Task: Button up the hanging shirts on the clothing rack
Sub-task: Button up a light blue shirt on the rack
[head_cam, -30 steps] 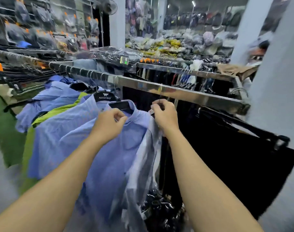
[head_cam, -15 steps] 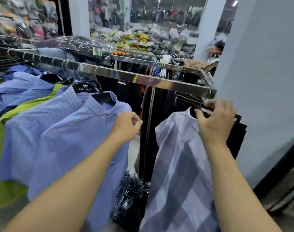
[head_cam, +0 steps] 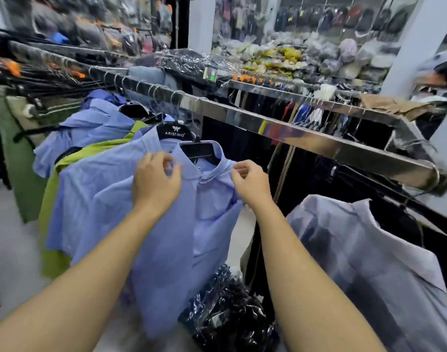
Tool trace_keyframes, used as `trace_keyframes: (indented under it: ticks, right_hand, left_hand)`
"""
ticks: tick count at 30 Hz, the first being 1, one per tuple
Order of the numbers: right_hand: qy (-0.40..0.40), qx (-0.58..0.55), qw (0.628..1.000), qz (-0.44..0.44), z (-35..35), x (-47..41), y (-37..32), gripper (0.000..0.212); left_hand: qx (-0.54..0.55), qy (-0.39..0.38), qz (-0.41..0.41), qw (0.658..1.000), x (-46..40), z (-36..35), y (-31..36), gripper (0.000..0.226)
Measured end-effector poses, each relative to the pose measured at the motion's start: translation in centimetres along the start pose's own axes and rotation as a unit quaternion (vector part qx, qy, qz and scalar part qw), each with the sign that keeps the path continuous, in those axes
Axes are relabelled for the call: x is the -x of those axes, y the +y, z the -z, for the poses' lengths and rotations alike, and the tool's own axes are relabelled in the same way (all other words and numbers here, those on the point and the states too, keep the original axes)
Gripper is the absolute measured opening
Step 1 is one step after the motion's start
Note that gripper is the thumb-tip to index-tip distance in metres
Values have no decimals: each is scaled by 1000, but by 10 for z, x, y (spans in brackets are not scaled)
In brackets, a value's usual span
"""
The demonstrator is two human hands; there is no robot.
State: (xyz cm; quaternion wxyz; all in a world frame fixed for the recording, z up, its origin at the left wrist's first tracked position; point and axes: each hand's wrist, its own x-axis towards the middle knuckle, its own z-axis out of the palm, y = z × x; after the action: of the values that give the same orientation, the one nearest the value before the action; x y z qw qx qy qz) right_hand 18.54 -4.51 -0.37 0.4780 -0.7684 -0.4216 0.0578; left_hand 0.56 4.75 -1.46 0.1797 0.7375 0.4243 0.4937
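Both hands sit at the collar of the front blue shirt (head_cam: 166, 224), one on each side of its front opening. My left hand (head_cam: 156, 181) has its fingers curled, pinching the collar fabric on the left side, just below the black hanger (head_cam: 199, 152). My right hand (head_cam: 250, 184) lies at the right shoulder edge of the same shirt, fingers bent inward and touching the cloth; whether it actually grips a fold I cannot tell, because of blur.

The relation that matters: the placket, the shirt's long axis, runs down and slightly toward me from the collar, between the two hands, with the collar point nearer the left hand. The top of the placket lies just beside the left thumb, and the right hand is a little farther off, at the outer edge. I judge that the right hand must come inward to meet the left before any button can be worked.

The shirt hangs from the chrome rail (head_cam: 280, 125), which crosses from upper left to lower right. Behind it hang a second blue shirt under an "ARISTINO" hanger (head_cam: 175, 132) and a green garment (head_cam: 54, 199). A pale checked shirt (head_cam: 369, 262) hangs well apart to the right.
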Motion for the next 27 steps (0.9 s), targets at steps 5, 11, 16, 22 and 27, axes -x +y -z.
trace_keyframes:
  ticks: [5, 11, 16, 22, 27]
  right_hand:
    - [-63, 42, 996, 40, -16, -64, -7, 34]
    - [-143, -8, 987, 72, -25, -93, -6, 16]
    - [-100, -114, 982, 110, -23, -84, 11, 18]
    - [-97, 34, 987, 125, -15, -93, 61, 41]
    - [-4, 107, 990, 93, -20, -89, 70, 14]
  left_hand:
    - [-115, -31, 30, 992, -29, -8, -4, 48]
    - [-134, -54, 100, 984, -43, -18, 12, 50]
    - [-86, -2, 47, 995, -31, -19, 2, 27]
    - [-160, -57, -9, 985, -27, -13, -12, 46]
    - [-194, -57, -25, 979, -31, -13, -12, 44]
